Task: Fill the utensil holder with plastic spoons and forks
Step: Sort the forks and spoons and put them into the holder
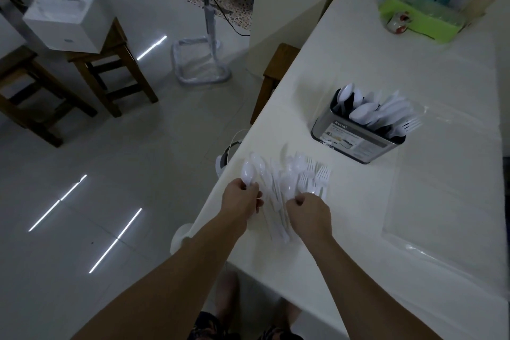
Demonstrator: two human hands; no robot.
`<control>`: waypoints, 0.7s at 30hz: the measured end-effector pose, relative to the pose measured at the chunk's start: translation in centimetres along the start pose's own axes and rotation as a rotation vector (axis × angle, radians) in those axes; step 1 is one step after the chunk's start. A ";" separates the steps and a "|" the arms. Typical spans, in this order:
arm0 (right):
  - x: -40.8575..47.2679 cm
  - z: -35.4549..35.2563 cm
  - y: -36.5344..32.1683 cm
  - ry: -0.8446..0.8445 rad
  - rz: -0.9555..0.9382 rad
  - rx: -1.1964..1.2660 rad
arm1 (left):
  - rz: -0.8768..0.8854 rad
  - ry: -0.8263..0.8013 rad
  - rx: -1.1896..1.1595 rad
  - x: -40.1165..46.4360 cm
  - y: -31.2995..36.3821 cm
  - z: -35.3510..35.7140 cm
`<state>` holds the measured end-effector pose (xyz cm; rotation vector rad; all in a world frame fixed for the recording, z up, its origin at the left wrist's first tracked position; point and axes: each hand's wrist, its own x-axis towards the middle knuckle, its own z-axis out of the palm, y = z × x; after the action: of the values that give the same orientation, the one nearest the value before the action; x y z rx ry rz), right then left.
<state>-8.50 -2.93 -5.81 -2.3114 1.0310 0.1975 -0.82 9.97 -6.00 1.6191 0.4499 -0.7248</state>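
1. Both hands are down at the near edge of the white table (414, 201). That table is the biggest thing in play, and its cloth is so pale that the white cutlery almost vanishes against it.
2. At the far end sits a green tray (414, 18) crowded with purple-capped bottles and a teal caddy printed with black fork shapes. It stands well apart from the work and looks like a bystander.
3. Between that tray and the hands stands the utensil holder (358, 138), a steel tub set within reach of the heap. It is already bristling with white spoons and a few forks, handles down, so I judge the filling well along. Its paper label reads "Kasso", or something close – the smaller print is too blurred to read.
4. Just beside the holder, at the table's edge, lies the loose pile of spoons and forks (300, 176), bowls and tines pointing toward the holder.
5. His left hand (242, 199) grips a spoon or two by the handles, bowls up – probably gathering a bunch so that they go in together.
6. His right hand (309, 210) is curled into the pile, fingers closed round handles, though which pieces it has I cannot tell.
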 end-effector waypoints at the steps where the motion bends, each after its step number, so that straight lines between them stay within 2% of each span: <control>1: -0.1 -0.1 0.0 -0.010 -0.019 0.030 | -0.006 -0.006 -0.008 0.1 0.0 0.1; 5: -0.6 0.1 -0.4 -0.063 -0.075 0.108 | -0.045 -0.037 -0.063 0.2 0.4 0.7; 11: -1.3 0.3 -1.5 -0.124 -0.118 0.217 | 0.004 -0.093 -0.044 0.2 0.6 1.1; 18: -2.4 0.2 -3.1 -0.209 -0.250 0.090 | 0.039 -0.147 0.014 0.3 0.3 0.5; 21: -2.5 0.4 -3.1 -0.221 -0.278 0.059 | 0.034 -0.114 0.020 0.7 0.2 0.0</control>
<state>-7.94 0.48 -3.87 -2.2882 0.5926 0.2983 -0.17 9.87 -6.31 1.5908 0.3325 -0.7935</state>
